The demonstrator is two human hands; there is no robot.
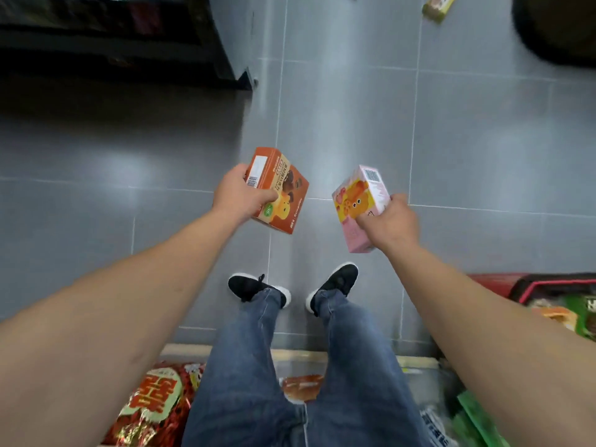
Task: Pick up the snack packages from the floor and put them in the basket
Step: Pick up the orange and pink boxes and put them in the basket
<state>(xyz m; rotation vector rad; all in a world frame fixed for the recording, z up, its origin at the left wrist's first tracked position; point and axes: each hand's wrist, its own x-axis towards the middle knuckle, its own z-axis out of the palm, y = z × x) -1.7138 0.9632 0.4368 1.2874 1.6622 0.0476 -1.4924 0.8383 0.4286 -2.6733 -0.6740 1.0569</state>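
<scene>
A person stands on a grey tiled floor [354,124] in a shop aisle with a snack box in each outstretched hand, both boxes held in the air above and just ahead of the black shoes [258,290]. The left hand [240,196] is wrapped round the near end of an orange box [280,188], thumb across its printed face. The right hand [392,221] clasps a pink box [359,204] from its right side, fingers curled over the edge. The two boxes sit level with each other, apart, neither touching the floor.

A red-rimmed basket [529,287] shows to the right of the shoes and a little nearer the person, partly hidden behind the right forearm; packets already lie in it. One more package, a small green one [438,6], lies on the tiles far ahead of the shoes and to their right, next to a dark round shape at the frame's corner that is too blurred to name. Behind the shoes, by the person's legs, are a red-and-gold bag [151,401] and other shelf goods.

The pickup of these two boxes looks done; the carry to the basket appears to be the step in hand. The next move would call for a turn to the right of the shoes, lowering each box over the rim and letting go, the pink one having the shorter path. The green package would remain to be fetched.
</scene>
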